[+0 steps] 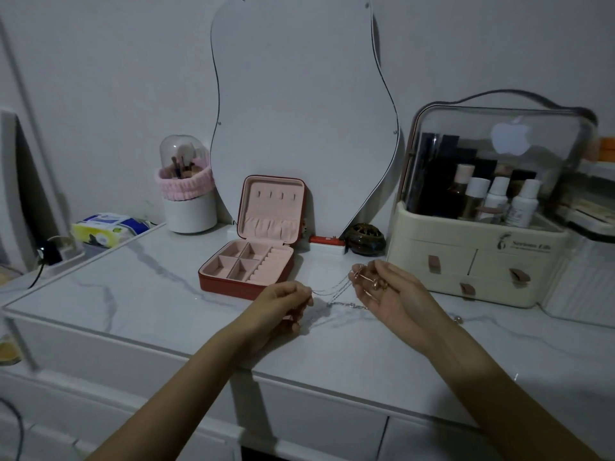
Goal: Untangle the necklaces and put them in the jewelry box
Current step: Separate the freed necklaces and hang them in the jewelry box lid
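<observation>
The left hand (283,302) is pinching one end of the thin silver chain necklaces (332,289) between curled fingertips, just above the white marble-patterned dresser top (139,294). The right hand (389,291) is lying palm up with its fingers curled round the other end of the chains, together with some rose-gold pendants or rings (372,284) too small to tell apart. Between the two hands the strands are hanging in shallow arcs, and a tangled part is trailing down onto the dresser top below the right hand.

Just behind the hands, the red square jewelry box with a pink velvet lining (249,264) is standing open, its lid upright against the curvy frameless mirror (299,111). A cream cosmetics organiser with a clear domed lid (482,254) is sitting to the right, and a white brush holder wrapped in a pink fluffy band (186,191) to the left.
</observation>
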